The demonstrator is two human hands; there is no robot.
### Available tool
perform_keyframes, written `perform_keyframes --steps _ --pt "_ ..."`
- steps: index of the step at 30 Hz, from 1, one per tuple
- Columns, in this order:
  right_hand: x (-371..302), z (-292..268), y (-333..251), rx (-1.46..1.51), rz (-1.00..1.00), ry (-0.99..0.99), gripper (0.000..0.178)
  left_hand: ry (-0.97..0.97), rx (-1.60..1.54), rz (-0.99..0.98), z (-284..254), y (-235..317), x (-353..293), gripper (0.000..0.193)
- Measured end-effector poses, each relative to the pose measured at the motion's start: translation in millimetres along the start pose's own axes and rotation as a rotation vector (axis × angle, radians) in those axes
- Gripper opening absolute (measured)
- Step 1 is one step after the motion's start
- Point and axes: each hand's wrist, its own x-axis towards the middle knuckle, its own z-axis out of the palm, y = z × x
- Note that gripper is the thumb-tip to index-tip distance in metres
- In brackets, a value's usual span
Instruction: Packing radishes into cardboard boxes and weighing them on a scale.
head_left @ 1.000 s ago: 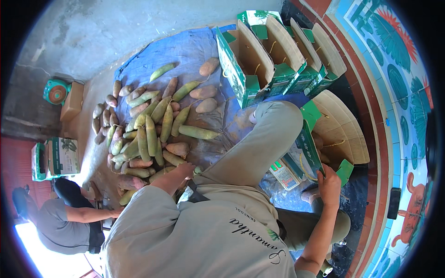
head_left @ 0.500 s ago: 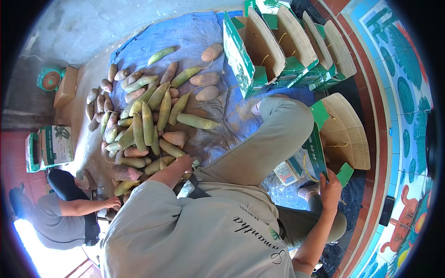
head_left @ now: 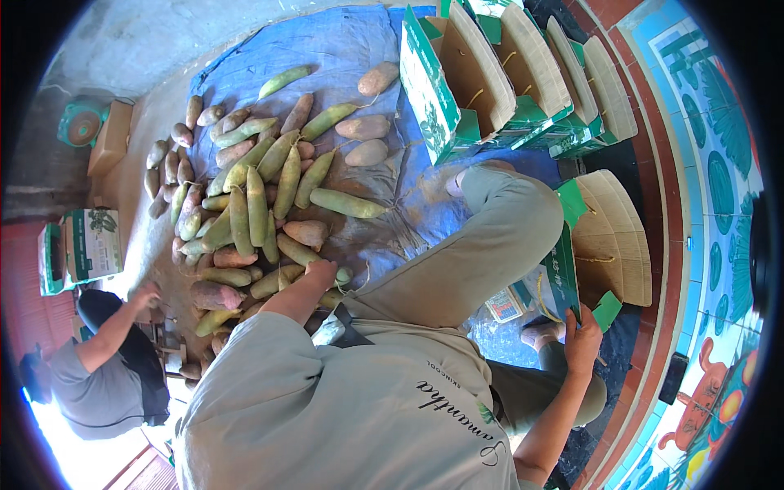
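My left hand [head_left: 321,273] reaches into the near edge of a pile of long green radishes [head_left: 256,214] and thick reddish-brown roots [head_left: 307,233]. It lies beside a pale green radish end [head_left: 343,276]; its fingertips are mostly hidden, so a hold cannot be made out. At the right, my right hand [head_left: 581,336] grips the edge of an open green carton [head_left: 608,237] with tan inner flaps, fingers bent over its rim. The carton stands beside my bent leg.
Several open green cartons [head_left: 474,82] stand in a row at the far right. A blue tarp [head_left: 327,49] lies under the pile. Another person [head_left: 102,367] sits at the left near a small carton [head_left: 94,245]. A teal fan [head_left: 82,124] is by the wall; a painted tile wall [head_left: 719,204] borders the right.
My left hand has shifted slightly at the pile's near edge. My right hand keeps its place on the carton. The other person's hand has risen away from the pile.
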Motion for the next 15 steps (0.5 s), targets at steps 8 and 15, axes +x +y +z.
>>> perform_keyframes --steps 8,15 --pt "0.7 -2.1 -1.9 -0.021 0.019 -0.031 0.018 -0.058 -0.012 -0.094 -0.5 -0.7 6.7 0.038" --pt "1.8 -0.7 1.5 -0.020 0.049 -0.068 0.018 -0.094 0.144 -0.093 12.6 -5.8 23.2 0.035"
